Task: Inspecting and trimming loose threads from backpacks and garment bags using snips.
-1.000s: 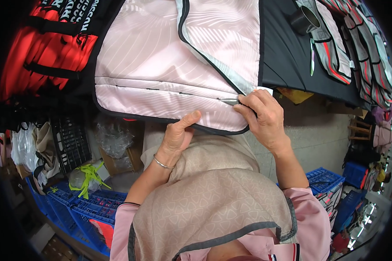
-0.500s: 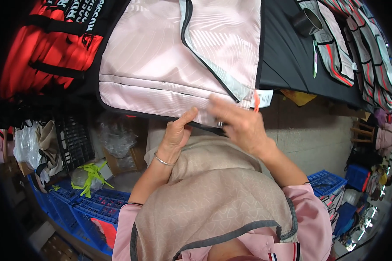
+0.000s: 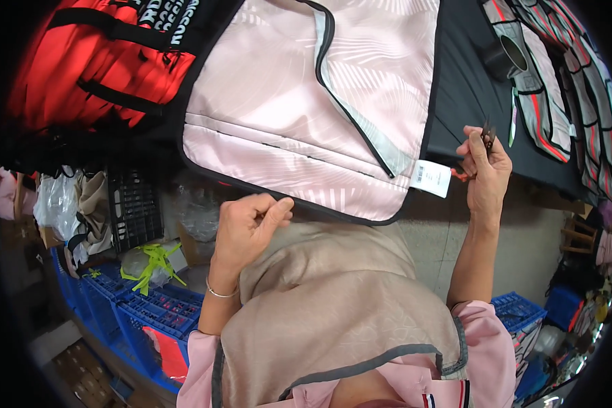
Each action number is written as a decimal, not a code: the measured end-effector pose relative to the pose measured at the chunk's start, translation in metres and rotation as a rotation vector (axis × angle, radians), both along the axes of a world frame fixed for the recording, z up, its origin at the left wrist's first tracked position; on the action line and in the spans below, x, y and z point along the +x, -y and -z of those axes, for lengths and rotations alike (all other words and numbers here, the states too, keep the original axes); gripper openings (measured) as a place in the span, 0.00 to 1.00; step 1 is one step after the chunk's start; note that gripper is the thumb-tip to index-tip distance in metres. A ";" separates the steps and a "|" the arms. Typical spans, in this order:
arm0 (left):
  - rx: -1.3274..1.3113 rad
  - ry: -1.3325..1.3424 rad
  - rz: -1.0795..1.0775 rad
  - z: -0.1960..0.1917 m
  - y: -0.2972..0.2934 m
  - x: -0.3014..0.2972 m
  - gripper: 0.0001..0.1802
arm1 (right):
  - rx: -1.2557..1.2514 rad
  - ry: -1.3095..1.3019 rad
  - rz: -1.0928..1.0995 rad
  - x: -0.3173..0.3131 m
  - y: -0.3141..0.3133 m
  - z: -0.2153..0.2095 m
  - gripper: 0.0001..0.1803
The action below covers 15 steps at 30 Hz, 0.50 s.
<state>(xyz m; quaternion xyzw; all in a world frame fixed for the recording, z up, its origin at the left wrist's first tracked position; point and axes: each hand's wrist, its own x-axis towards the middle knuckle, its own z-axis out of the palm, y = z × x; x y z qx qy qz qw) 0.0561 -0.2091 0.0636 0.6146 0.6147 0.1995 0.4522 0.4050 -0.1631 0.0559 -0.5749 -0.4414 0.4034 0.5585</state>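
Note:
A pale pink fabric panel (image 3: 299,136) with black bound edges lies on the dark-covered table. Across it runs a loose black zip (image 3: 357,115) with a light grey underside, and a white label (image 3: 430,178) sticks out at its lower right corner. Just below the panel's near edge is my left hand (image 3: 241,228), fingers curled and thumb against them; whatever they may hold is hidden. Right of the label, my right hand (image 3: 486,170) is closed around small dark thread snips (image 3: 488,130), blades pointing up and away. Something orange (image 3: 461,174) hangs beside that hand.
Red pieces with black straps (image 3: 109,68) are stacked at the far left. A dark metal cup (image 3: 508,60) stands at the right, beside grey and pink strips (image 3: 540,95) with orange lines. Blue crates (image 3: 160,309) sit at lower left, another blue crate (image 3: 517,309) at lower right.
My right hand has left the panel's lower right corner and moved right and away. My left hand has come off the near edge, toward me and left. The panel appears shifted right in view.

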 end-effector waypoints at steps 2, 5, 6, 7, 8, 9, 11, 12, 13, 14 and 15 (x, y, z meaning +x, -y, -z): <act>0.389 -0.059 0.122 -0.014 -0.007 0.008 0.13 | 0.012 -0.037 0.110 -0.003 -0.013 0.002 0.11; 0.776 -0.303 0.489 -0.001 -0.034 0.042 0.21 | 0.016 0.067 0.061 -0.012 -0.028 0.010 0.13; 0.798 -0.305 0.498 0.009 -0.043 0.040 0.21 | 0.053 0.012 0.028 -0.010 -0.033 0.019 0.16; 0.741 -0.495 0.507 0.020 -0.053 0.032 0.25 | 0.018 0.031 0.027 -0.005 -0.033 0.020 0.17; 0.683 -0.672 0.519 0.027 -0.066 0.025 0.29 | 0.007 0.128 0.034 0.004 -0.033 0.024 0.17; 0.656 -0.793 0.472 0.029 -0.081 0.015 0.30 | -0.011 0.228 0.061 0.016 -0.031 0.027 0.18; 0.646 -0.936 0.266 0.027 -0.106 -0.011 0.28 | -0.018 0.472 0.156 0.033 -0.032 0.027 0.18; 0.717 -0.984 0.205 0.029 -0.116 -0.032 0.28 | 0.018 0.556 0.162 0.040 -0.038 0.032 0.19; 0.676 -0.954 0.166 0.019 -0.124 -0.041 0.27 | 0.000 0.581 0.176 0.053 -0.048 0.043 0.21; 0.688 -0.889 0.132 0.013 -0.131 -0.045 0.27 | -0.088 0.597 0.192 0.054 -0.058 0.040 0.22; 0.739 -0.811 0.116 0.005 -0.134 -0.039 0.26 | -0.059 0.667 0.219 0.059 -0.067 0.040 0.23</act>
